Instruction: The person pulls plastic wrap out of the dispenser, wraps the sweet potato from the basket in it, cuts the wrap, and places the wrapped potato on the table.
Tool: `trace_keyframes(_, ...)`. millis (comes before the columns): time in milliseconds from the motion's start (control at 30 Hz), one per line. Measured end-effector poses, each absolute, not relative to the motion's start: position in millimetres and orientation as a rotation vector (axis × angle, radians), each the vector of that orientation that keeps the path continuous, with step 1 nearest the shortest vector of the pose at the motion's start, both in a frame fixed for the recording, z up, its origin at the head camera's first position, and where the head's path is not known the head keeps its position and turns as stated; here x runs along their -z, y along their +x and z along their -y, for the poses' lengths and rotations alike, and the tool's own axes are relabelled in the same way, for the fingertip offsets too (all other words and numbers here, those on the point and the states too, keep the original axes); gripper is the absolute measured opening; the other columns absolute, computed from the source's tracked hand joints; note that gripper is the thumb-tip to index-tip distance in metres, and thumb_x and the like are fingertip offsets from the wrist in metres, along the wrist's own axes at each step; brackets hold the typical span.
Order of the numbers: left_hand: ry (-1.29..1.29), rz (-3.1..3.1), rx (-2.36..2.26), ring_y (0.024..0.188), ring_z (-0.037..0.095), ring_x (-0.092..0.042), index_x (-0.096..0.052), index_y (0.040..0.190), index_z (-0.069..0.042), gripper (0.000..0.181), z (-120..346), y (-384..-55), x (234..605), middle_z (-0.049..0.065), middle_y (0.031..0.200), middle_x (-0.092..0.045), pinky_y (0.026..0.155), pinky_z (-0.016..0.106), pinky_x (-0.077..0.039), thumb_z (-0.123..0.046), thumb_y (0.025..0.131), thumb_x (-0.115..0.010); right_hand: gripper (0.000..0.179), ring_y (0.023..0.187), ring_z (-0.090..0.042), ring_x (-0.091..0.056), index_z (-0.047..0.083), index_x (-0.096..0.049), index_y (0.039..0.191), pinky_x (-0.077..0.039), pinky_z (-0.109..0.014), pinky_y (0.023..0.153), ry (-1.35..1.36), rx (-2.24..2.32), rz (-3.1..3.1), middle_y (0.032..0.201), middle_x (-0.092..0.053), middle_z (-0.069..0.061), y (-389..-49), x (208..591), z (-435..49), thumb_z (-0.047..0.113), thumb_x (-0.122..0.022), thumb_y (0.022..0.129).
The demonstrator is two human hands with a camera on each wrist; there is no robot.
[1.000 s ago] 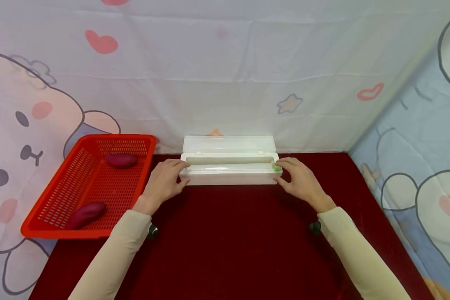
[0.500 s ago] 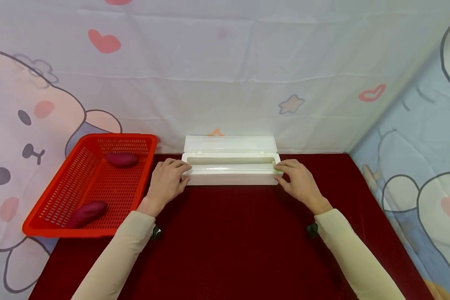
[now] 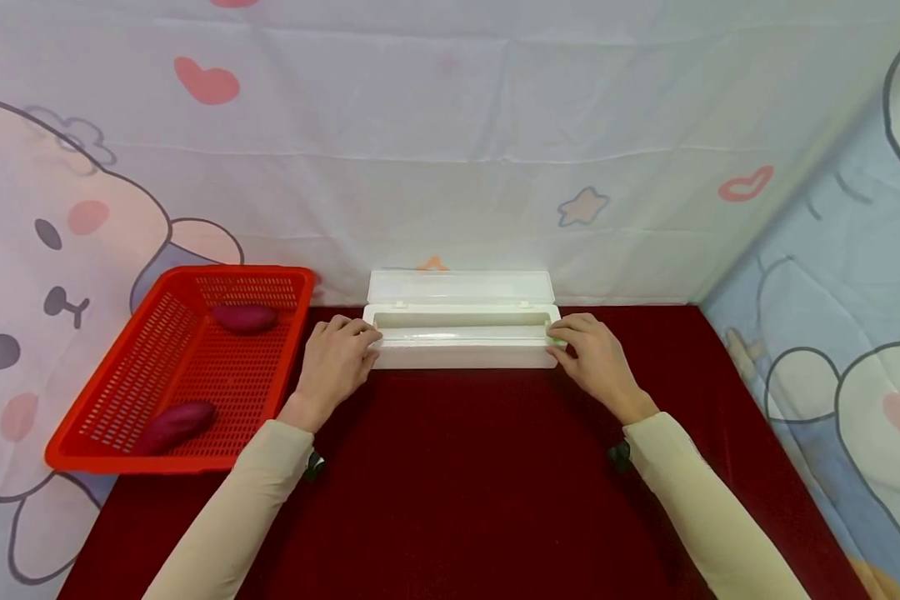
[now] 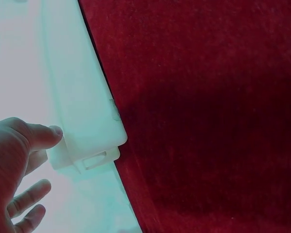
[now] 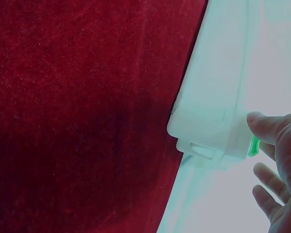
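Note:
A long white cling film dispenser [image 3: 462, 357] stands at the back of the table, its lid [image 3: 461, 287] raised. Inside lies a pale roll of film [image 3: 461, 333]. My left hand [image 3: 332, 362] grips the dispenser's left front corner between thumb and forefinger, the thumb [image 4: 47, 137] touching the upper front edge. At the opposite end my right hand [image 3: 596, 358] does likewise, forefinger over the top and thumb [image 5: 266, 127] at the front edge. Beside it shows a green slider [image 5: 254, 146], partly covered. Whether a film edge is caught under the fingertips, I cannot tell.
A red plastic basket [image 3: 180, 466] stands at the left, close to my left forearm. Two purple sweet potatoes, one at the back [image 3: 243, 318] and one in front [image 3: 176, 426], lie in it. A printed cloth [image 3: 630, 125] hangs right behind the dispenser. Dark red cloth [image 3: 465, 483] covers the table.
Both hands have drawn in slightly at the dispenser's ends, and thumbs and forefingers have closed a little. The right forefinger covers more of the green slider. Dispenser and basket stay put.

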State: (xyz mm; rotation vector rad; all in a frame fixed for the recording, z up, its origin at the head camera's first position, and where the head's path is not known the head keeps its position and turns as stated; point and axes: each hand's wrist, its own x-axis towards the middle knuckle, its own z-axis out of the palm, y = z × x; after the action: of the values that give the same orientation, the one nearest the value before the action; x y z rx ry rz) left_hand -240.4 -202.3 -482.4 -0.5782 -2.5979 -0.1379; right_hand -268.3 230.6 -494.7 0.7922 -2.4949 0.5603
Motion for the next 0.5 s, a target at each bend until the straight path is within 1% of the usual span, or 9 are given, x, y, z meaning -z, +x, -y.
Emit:
trace_keyframes(167,-0.578,2.588,0.128,0.109,0.034,-0.068,-0.083,0.114,-0.015,0.02,202.2,-242.0,484.4,0.006,0.116,-0.079,0.087,0.049,-0.055,-0.018,0.094,-0.081,0.027,0.115,-0.035,-0.068,0.001,-0.082,0.111,-0.056,-0.052,0.1,0.789,-0.568,2.491,0.117,-0.079,-0.013,-269.5,496.1,-230.0,0.013,-0.089,0.088)
trace_keyframes(367,-0.588,2.564,0.141,0.102,0.034,-0.068,-0.085,0.107,-0.017,0.013,201.7,-242.0,484.1,0.005,0.11,-0.08,0.081,0.046,-0.054,-0.02,0.098,-0.077,0.026,0.115,-0.034,-0.068,0.002,-0.082,0.111,-0.056,-0.051,0.1,0.785,-0.564,2.515,0.116,-0.079,-0.013,-271.2,495.7,-228.7,0.015,-0.088,0.089)
trace_keyframes(500,-0.589,2.551,0.154,0.098,0.033,-0.069,-0.086,0.105,-0.017,0.012,201.2,-242.2,484.9,0.004,0.108,-0.08,0.077,0.044,-0.054,-0.021,0.099,-0.076,0.024,0.115,-0.034,-0.068,0.002,-0.082,0.111,-0.055,-0.051,0.101,0.8,-0.579,2.527,0.116,-0.079,-0.013,-272.4,495.7,-228.4,0.015,-0.086,0.091)
